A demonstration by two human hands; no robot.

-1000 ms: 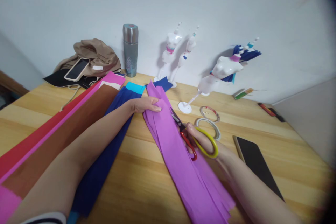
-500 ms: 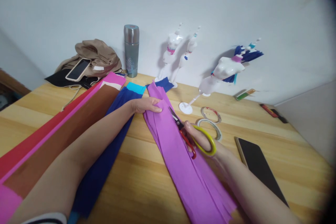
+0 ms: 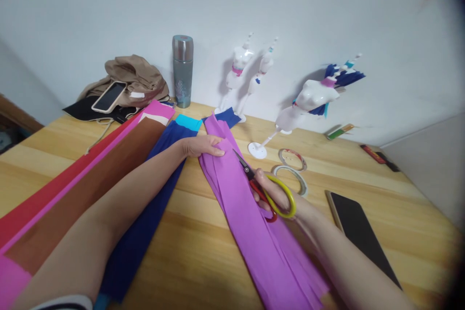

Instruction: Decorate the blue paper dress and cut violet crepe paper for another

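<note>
A long sheet of purple crepe paper (image 3: 250,232) lies folded in layers along the wooden table. My left hand (image 3: 205,145) pinches its far part between thumb and fingers. In my right hand (image 3: 271,191) is a pair of scissors (image 3: 250,171) with dark blades and red and yellow handles. The blades point up and left over the purple paper, their tips close to my left thumb. Beneath my left wrist runs a dark blue strip (image 3: 156,203) with a light blue end. A smaller dark blue piece (image 3: 228,116) sits behind the purple paper.
Brown (image 3: 90,179) and red (image 3: 65,186) sheets lie at left. Along the wall stand a thermos (image 3: 182,72) and white mini mannequins (image 3: 308,94). Tape rolls (image 3: 290,178) and a dark phone-like slab (image 3: 363,237) are at right. A phone (image 3: 109,97) rests by brown cloth (image 3: 136,75).
The scissors' handles have come closer together and the blades have closed in my right hand. My left hand and the purple paper stay in place.
</note>
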